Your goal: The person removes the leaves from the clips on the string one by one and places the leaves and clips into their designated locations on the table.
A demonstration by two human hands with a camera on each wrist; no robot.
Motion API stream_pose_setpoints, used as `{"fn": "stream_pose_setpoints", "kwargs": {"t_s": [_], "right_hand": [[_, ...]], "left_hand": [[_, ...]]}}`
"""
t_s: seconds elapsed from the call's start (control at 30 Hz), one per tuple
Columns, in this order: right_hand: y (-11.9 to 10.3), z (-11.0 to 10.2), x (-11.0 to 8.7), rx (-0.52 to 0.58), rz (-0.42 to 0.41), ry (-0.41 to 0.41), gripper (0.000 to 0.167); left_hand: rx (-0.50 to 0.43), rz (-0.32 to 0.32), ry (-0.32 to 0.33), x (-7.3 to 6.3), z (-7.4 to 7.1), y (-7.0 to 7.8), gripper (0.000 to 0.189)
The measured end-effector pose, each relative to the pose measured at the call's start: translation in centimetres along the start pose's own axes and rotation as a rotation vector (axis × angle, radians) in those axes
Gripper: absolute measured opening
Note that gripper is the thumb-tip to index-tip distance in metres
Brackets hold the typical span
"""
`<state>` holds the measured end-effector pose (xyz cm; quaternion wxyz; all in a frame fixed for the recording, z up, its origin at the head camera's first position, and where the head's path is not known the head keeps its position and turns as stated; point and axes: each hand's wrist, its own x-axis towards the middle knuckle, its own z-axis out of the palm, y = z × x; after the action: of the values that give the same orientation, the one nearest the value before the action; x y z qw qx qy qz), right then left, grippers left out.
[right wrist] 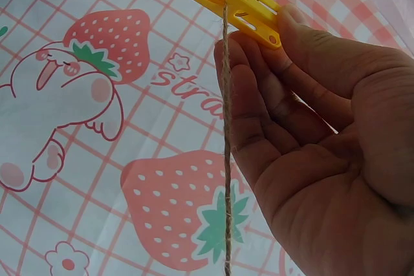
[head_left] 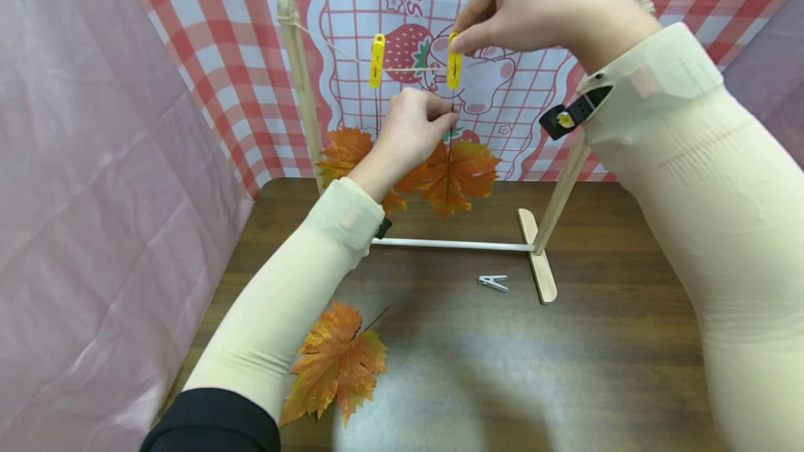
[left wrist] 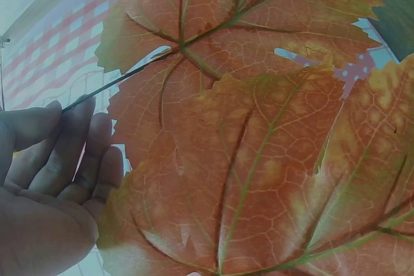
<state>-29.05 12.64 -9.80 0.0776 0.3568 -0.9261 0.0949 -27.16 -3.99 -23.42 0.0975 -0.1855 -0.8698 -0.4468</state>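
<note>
In the head view my right hand [head_left: 540, 9] pinches the top of a yellow clothespin [head_left: 453, 72] that sits on a twine line [right wrist: 227, 127]. Below it, my left hand [head_left: 411, 124] holds the thin dark stem of an orange maple leaf [head_left: 458, 173] between thumb and fingers; the stem runs up to the clothespin's lower end. To the left, a second yellow clothespin [head_left: 377, 65] on the line has another maple leaf [head_left: 344, 148] hanging under it, partly hidden by my left hand. The left wrist view shows the pinched stem and the overlapping leaves.
Wooden posts [head_left: 304, 96] carry the twine, joined low down by a white rod [head_left: 458, 245]. A grey clothespin [head_left: 493, 282] lies on the wooden table [head_left: 603, 368] near the right foot [head_left: 537, 257]. Another maple leaf [head_left: 339, 368] lies in front, beside my left forearm.
</note>
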Motion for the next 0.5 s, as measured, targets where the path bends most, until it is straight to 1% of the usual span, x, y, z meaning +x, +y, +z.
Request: {"fn": "stream_pose_setpoints", "kwargs": {"t_s": [0.2, 0.5], "right_hand": [[0.05, -0.38, 0.09, -0.02, 0.037, 0.014, 0.037], [0.02, -0.67, -0.04, 0.006, 0.053, 0.024, 0.037]], "left_hand": [[0.012, -0.009, -0.02, 0.12, 0.12, 0.03, 0.021], [0.049, 0.02, -0.021, 0.05, 0.3, -0.02, 0.019]]}}
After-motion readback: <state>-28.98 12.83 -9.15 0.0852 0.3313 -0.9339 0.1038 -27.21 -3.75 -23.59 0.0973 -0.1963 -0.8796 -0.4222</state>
